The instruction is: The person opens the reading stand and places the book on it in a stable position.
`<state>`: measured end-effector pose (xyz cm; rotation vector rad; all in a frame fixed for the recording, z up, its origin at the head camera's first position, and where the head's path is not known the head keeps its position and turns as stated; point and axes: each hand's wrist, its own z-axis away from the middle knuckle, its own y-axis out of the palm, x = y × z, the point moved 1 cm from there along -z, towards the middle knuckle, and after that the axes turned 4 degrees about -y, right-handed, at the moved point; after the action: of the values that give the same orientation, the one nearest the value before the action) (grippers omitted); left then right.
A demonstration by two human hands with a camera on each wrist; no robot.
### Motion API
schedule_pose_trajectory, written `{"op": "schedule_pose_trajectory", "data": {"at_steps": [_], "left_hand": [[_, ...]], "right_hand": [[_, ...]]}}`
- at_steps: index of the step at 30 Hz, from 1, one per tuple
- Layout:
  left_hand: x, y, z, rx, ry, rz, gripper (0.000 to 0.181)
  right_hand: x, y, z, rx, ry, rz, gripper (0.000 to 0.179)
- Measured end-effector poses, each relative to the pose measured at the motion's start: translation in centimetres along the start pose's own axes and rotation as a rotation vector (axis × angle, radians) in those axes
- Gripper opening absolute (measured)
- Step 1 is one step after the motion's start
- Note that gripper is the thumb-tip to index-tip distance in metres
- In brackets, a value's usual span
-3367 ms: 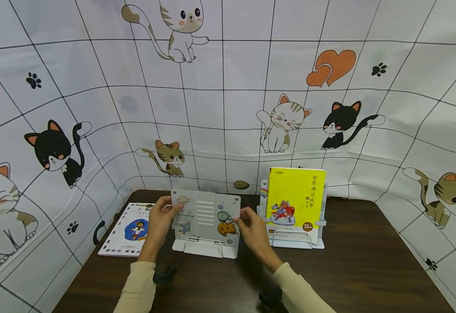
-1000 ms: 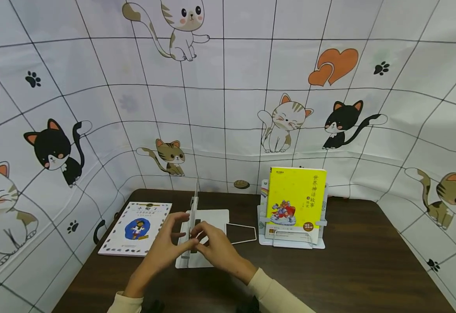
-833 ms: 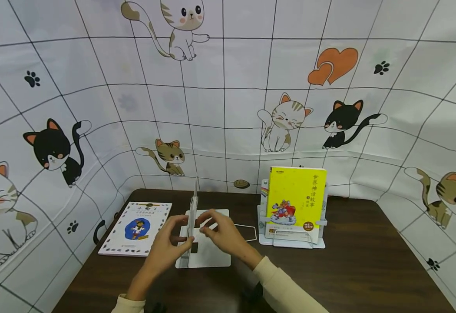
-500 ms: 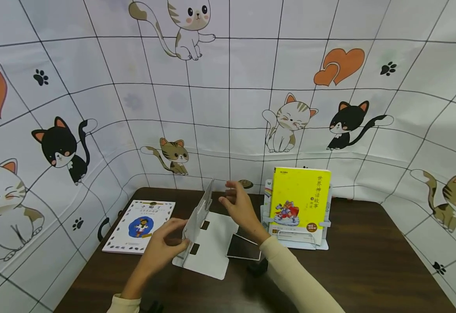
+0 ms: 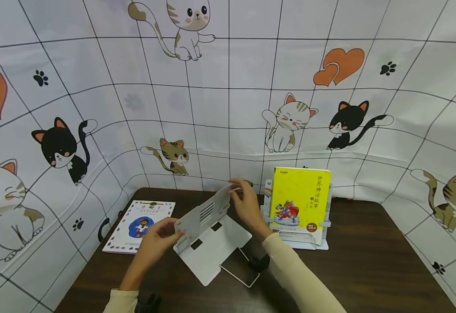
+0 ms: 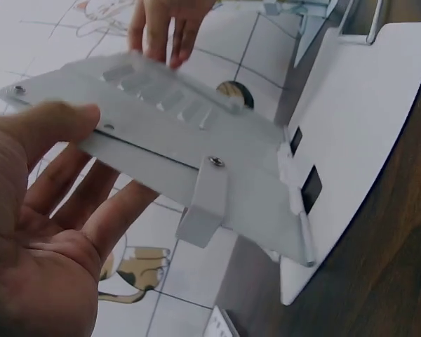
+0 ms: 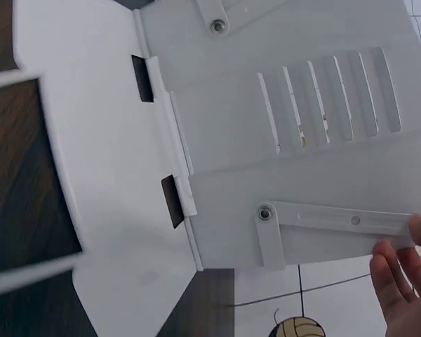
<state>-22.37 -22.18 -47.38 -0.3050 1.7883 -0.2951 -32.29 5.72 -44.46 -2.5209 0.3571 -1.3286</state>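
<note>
A white metal folding book stand is on the dark table, its slotted back plate raised at a slant from the flat base. My left hand pinches the plate's near left edge; in the left wrist view, the thumb lies over the plate and the fingers are beneath. My right hand holds the far upper corner. In the right wrist view, that hand pinches the edge by a narrow side arm. A white wire loop sticks out from the base toward the front right.
A white-covered book lies flat at the left. At the right, a yellow book stands on a second book stand. A cat-print curtain hangs behind the table.
The stand has turned from its printed front to its slotted back, its base and wire loop swinging to the front right. My right hand has moved from the middle to the far upper corner.
</note>
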Motion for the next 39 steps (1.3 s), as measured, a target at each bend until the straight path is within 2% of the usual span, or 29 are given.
{"op": "schedule_pose_trajectory", "data": {"at_steps": [6, 11, 15, 21, 25, 31, 35, 37, 39], "left_hand": [[0.8, -0.2, -1.8, -0.08, -0.097, -0.007, 0.017], [1.0, 0.1, -4.4, -0.111, -0.17, -0.012, 0.03], [1.5, 0.6, -6.7, -0.124, -0.161, 0.014, 0.035], [2.5, 1.9, -10.2, -0.145, -0.12, 0.103, 0.031], [3.0, 2.7, -12.0, -0.158, -0.108, 0.132, 0.035], [3.0, 3.4, -12.9, -0.2, -0.091, 0.194, 0.032], [3.1, 3.5, -13.0, -0.196, -0.082, 0.202, 0.028], [3.0, 3.5, -13.0, -0.19, -0.083, 0.205, 0.029], [3.0, 3.5, -13.0, -0.189, -0.089, 0.206, 0.029]], "right_hand": [[-0.1, -1.2, 0.1, -0.105, 0.033, 0.068, 0.018], [-0.2, -2.3, 0.3, -0.147, 0.047, 0.089, 0.016], [-0.3, -3.1, 0.7, -0.186, 0.047, 0.123, 0.015], [-0.7, -3.9, 0.9, -0.216, 0.074, 0.135, 0.016], [-0.8, -4.4, 0.8, -0.229, 0.073, 0.147, 0.017], [-0.9, -4.8, 1.1, -0.219, 0.071, 0.135, 0.021], [-0.1, -4.6, 2.4, -0.219, 0.012, 0.176, 0.024], [0.6, -4.4, 3.5, -0.16, -0.046, 0.216, 0.019], [1.3, -3.9, 4.8, -0.02, -0.116, 0.259, 0.011]]}}
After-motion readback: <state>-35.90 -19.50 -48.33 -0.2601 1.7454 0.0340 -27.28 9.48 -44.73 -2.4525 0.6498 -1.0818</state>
